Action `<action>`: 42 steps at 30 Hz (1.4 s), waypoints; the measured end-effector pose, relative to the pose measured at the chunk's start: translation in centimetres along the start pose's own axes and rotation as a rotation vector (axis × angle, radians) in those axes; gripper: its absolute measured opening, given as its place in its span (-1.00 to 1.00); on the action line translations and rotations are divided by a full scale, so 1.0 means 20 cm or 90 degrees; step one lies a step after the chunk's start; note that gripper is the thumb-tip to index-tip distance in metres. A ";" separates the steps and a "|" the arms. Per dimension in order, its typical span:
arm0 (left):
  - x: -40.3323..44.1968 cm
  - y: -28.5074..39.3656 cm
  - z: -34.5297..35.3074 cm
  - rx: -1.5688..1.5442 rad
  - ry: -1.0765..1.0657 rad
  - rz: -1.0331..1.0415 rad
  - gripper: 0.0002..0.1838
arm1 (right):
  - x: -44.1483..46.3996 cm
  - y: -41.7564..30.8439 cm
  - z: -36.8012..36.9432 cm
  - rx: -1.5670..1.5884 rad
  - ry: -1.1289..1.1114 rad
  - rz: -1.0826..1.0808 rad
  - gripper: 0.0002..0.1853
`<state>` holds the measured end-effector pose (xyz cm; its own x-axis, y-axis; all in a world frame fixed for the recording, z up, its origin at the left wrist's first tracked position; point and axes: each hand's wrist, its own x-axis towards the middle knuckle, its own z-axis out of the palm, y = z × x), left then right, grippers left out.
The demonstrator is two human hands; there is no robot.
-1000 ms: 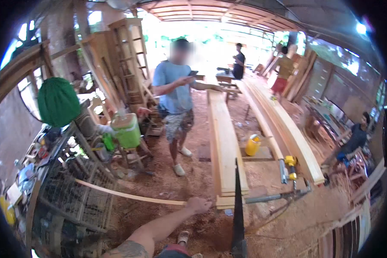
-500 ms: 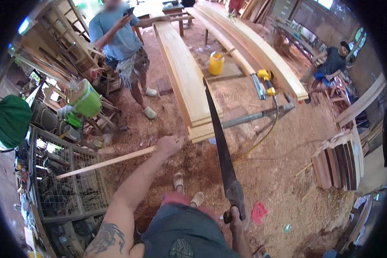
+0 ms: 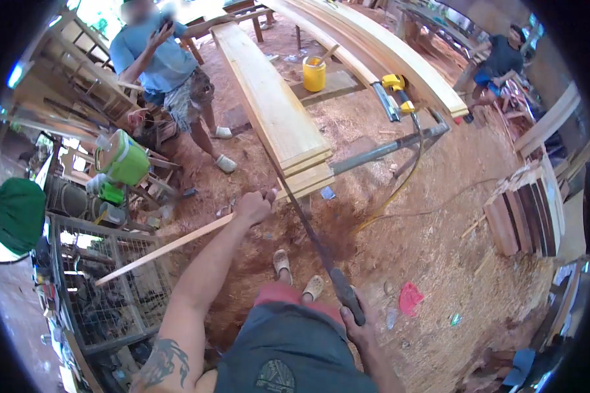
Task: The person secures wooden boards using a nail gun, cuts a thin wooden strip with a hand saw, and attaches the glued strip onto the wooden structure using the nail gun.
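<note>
My right hand [image 3: 360, 322] is closed around the handle of a handsaw [image 3: 313, 234]. The long dark blade slants up and to the left, its edge crossing close to the end of a thin wooden strip [image 3: 170, 252]. My left hand [image 3: 254, 207] grips that strip near its upper end, beside the near end of the stacked planks [image 3: 275, 111]. Whether the blade touches the strip or the planks I cannot tell. The lower left end of the strip reaches over a wire-mesh frame.
A person [image 3: 157, 59] in a blue shirt stands at the far left of the planks; another sits [image 3: 498, 65] at right. A yellow nail gun [image 3: 396, 92] with a hose lies by long curved boards [image 3: 373, 52]. A yellow bucket [image 3: 313, 75] stands between the stacks.
The saw has swung left, from upright beside the planks to a slant across the strip's end by my left hand. My left hand still holds the strip. The view has shifted slightly.
</note>
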<state>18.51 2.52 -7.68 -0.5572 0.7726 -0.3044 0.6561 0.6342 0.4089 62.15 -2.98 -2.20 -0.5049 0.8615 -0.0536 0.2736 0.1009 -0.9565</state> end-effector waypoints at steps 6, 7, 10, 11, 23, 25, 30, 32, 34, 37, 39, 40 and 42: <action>0.00 0.02 -0.01 0.079 -0.004 -0.009 -0.29 | 0.01 -0.01 0.04 -0.044 -0.008 -0.046 -0.38; 0.01 -0.01 0.01 0.075 0.008 0.005 -0.31 | 0.01 0.00 0.05 -0.040 -0.007 -0.047 -0.38; 0.00 0.03 -0.01 0.081 0.018 0.019 -0.40 | 0.00 0.04 0.08 -0.017 -0.001 -0.048 -0.38; -0.01 0.05 -0.02 0.086 0.016 0.019 -0.43 | -0.01 0.05 0.09 -0.003 0.003 -0.044 -0.37; 0.03 0.00 0.02 0.092 0.015 0.003 -0.49 | 0.02 -0.07 0.08 -0.055 -0.003 -0.115 -0.37; 0.03 -0.01 0.03 0.109 0.026 0.002 -0.48 | 0.02 -0.06 0.09 -0.060 0.007 -0.128 -0.39; 0.05 -0.05 0.06 0.142 0.052 0.005 -0.39 | 0.01 -0.04 0.10 -0.054 0.012 -0.119 -0.39; 0.05 -0.05 0.06 0.152 0.066 0.005 -0.34 | 0.02 -0.05 0.10 -0.053 0.006 -0.111 -0.39; 0.05 -0.04 0.06 0.150 0.060 0.003 -0.31 | 0.01 -0.05 0.10 -0.057 0.006 -0.108 -0.39; 0.03 0.00 0.04 0.128 0.051 -0.008 -0.33 | 0.00 -0.02 0.10 -0.067 0.016 -0.118 -0.39; 0.03 -0.01 0.04 0.119 0.055 -0.003 -0.36 | 0.01 -0.02 0.11 -0.071 0.026 -0.133 -0.38; 0.05 -0.03 0.05 0.121 0.061 0.007 -0.38 | 0.01 -0.01 0.11 -0.069 0.023 -0.131 -0.38; 0.05 -0.04 0.06 0.112 0.071 0.018 -0.41 | 0.00 0.02 0.12 -0.063 0.014 -0.126 -0.37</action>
<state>18.01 2.80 -9.33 -0.5832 0.7888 -0.1943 0.7461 0.6147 0.2560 60.30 -4.16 -3.28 -0.5387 0.8309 0.1392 0.2513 0.3162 -0.9148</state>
